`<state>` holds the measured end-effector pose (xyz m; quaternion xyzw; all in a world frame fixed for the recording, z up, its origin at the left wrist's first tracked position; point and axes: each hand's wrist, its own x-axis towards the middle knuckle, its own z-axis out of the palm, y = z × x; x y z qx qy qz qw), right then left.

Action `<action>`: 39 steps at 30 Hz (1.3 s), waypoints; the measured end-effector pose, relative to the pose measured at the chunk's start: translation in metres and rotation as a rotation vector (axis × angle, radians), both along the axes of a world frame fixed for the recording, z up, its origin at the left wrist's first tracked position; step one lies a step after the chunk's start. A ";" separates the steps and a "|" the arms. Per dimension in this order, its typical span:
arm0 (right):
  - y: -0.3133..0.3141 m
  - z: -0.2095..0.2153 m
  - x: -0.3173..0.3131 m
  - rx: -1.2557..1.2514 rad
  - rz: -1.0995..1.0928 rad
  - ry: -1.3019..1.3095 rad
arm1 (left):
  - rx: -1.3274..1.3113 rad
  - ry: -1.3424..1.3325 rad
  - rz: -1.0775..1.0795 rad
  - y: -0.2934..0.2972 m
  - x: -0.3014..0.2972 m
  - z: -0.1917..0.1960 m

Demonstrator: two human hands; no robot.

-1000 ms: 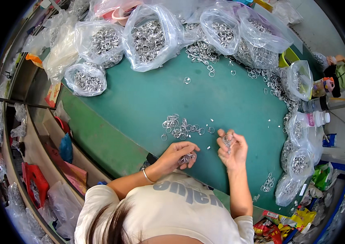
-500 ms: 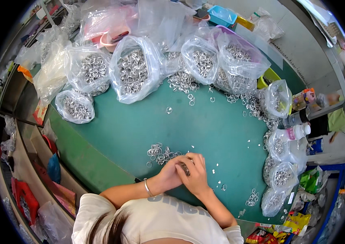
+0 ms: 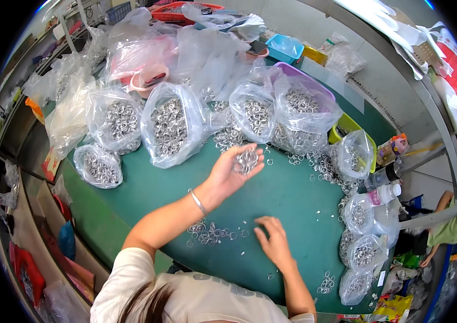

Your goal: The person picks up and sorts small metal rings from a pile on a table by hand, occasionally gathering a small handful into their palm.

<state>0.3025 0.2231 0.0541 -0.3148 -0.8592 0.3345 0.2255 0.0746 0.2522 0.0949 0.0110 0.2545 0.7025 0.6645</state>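
Observation:
My left hand [image 3: 223, 175] is stretched out over the middle of the green table [image 3: 169, 188], palm up, with its fingers curled around a small heap of silver metal rings [image 3: 246, 162]. Just beyond it lie loose rings and the mouth of a clear bag of rings [image 3: 257, 114]. Close to my body my right hand [image 3: 275, 245] hovers low over or rests on the table, empty, fingers apart; which of the two I cannot tell. A small pile of loose rings [image 3: 207, 232] lies left of it.
Along the far edge stand open clear bags full of rings [image 3: 170, 129], a purple basin [image 3: 305, 81] and a light green basket [image 3: 372, 148]. More ring bags [image 3: 365, 251] and a plastic bottle [image 3: 387, 195] line the right edge. Another person [image 3: 454, 223] is at the far right.
My hands, together near my body before, are apart now. The left has moved forward with the rings in its palm; the right has drawn away, empty. The view has shifted slightly.

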 end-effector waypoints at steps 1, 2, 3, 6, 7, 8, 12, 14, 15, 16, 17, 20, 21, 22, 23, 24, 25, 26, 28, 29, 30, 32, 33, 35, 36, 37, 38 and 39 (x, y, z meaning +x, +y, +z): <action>-0.002 -0.004 0.000 -0.006 0.049 -0.008 | 0.036 0.109 0.019 0.013 -0.002 0.009; -0.005 -0.006 -0.001 -0.016 0.098 -0.017 | 0.077 0.135 -0.009 0.027 -0.005 0.017; -0.007 -0.005 -0.002 -0.016 0.083 -0.046 | 0.119 0.162 -0.036 0.040 -0.009 0.024; -0.010 -0.007 -0.003 -0.001 0.004 -0.104 | 0.138 0.157 -0.077 0.067 0.000 0.045; -0.009 -0.011 -0.001 0.018 0.013 -0.109 | 0.125 0.133 -0.081 0.076 0.002 0.052; -0.009 -0.019 0.000 0.036 0.022 -0.115 | 0.111 0.108 -0.084 0.087 0.004 0.058; -0.010 -0.034 0.000 0.027 0.070 -0.138 | 0.120 0.346 -0.053 0.148 -0.001 0.086; -0.008 -0.037 0.000 0.025 0.111 -0.132 | 0.093 0.405 -0.018 0.176 -0.001 0.097; -0.008 -0.038 0.000 0.024 0.127 -0.131 | 0.080 0.433 -0.006 0.185 0.001 0.098; -0.008 -0.037 0.001 -0.003 0.094 -0.105 | 0.078 0.451 -0.053 0.186 0.007 0.103; -0.008 -0.036 0.000 -0.029 0.064 -0.078 | 0.075 0.470 -0.098 0.188 0.012 0.109; -0.010 -0.031 -0.005 0.006 0.083 -0.031 | 0.098 0.567 -0.265 0.185 0.008 0.120; -0.009 -0.030 -0.008 0.037 0.111 -0.020 | 0.111 0.605 -0.324 0.184 0.002 0.124; -0.012 -0.031 -0.011 0.019 0.142 -0.023 | 0.080 0.703 -0.294 0.178 -0.008 0.121; -0.010 -0.034 -0.010 0.005 0.151 -0.032 | 0.061 0.795 -0.285 0.180 -0.009 0.120; -0.010 -0.036 -0.009 -0.009 0.163 -0.040 | 0.041 0.888 -0.274 0.178 -0.013 0.117; -0.009 -0.037 -0.006 -0.002 0.152 -0.048 | 0.177 0.950 -0.183 0.154 -0.009 0.121; -0.009 -0.037 -0.004 -0.009 0.118 -0.027 | 0.274 0.989 -0.064 0.134 -0.010 0.110; -0.009 -0.038 -0.005 -0.041 0.069 0.034 | 0.443 1.085 0.182 0.097 -0.020 0.085; -0.011 -0.032 -0.007 -0.099 0.052 0.032 | 0.374 1.199 0.181 0.075 -0.027 0.063; -0.010 -0.033 -0.007 -0.052 0.100 -0.002 | 0.304 1.314 0.177 0.056 -0.034 0.035; -0.013 -0.038 -0.006 0.007 0.212 -0.058 | 0.116 1.706 0.034 0.014 -0.049 -0.020; -0.015 -0.036 -0.008 -0.021 0.208 -0.011 | 0.070 1.876 0.016 -0.005 -0.053 -0.048; -0.007 -0.039 -0.003 -0.079 0.194 -0.023 | 0.045 2.219 -0.004 -0.018 -0.060 -0.082; -0.006 -0.040 -0.001 -0.105 0.184 -0.030 | 0.033 2.207 0.000 -0.020 -0.062 -0.091; -0.006 -0.035 0.001 -0.195 0.104 -0.040 | 0.031 2.192 0.005 -0.019 -0.062 -0.096; -0.002 -0.026 0.000 -0.275 0.039 -0.048 | 0.017 2.181 0.029 -0.017 -0.065 -0.100; 0.001 -0.020 -0.002 -0.353 -0.027 -0.056 | 0.082 2.207 0.114 -0.015 -0.067 -0.108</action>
